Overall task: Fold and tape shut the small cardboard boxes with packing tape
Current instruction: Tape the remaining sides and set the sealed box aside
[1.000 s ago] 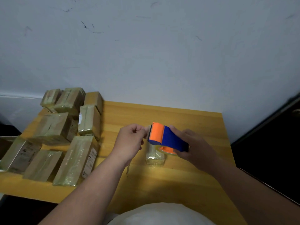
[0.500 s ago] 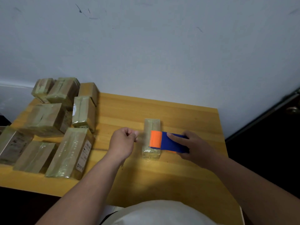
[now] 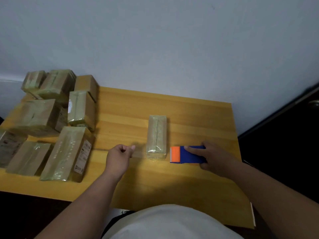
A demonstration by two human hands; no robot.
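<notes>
The tabletop [image 3: 189, 114] abuts the wall at its far edge; bare wood surrounds the centre. Taped boxes [image 3: 51, 121] crowd its left end. One small box [image 3: 156, 135] lies centrally, lengthwise. Right hand [image 3: 215, 157] grips the tape dispenser [image 3: 187, 154] just right of the box's near end. Left hand [image 3: 119, 156], fingers curled, pinches a faint tape strip [image 3: 138, 153] stretching toward the box.

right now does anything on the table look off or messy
Nothing is damaged or spilled. The taped boxes on the left lie in a loose heap at mixed angles, some stacked. The single box in the middle lies straight, between the left hand and the tape dispenser held by the right hand.
</notes>
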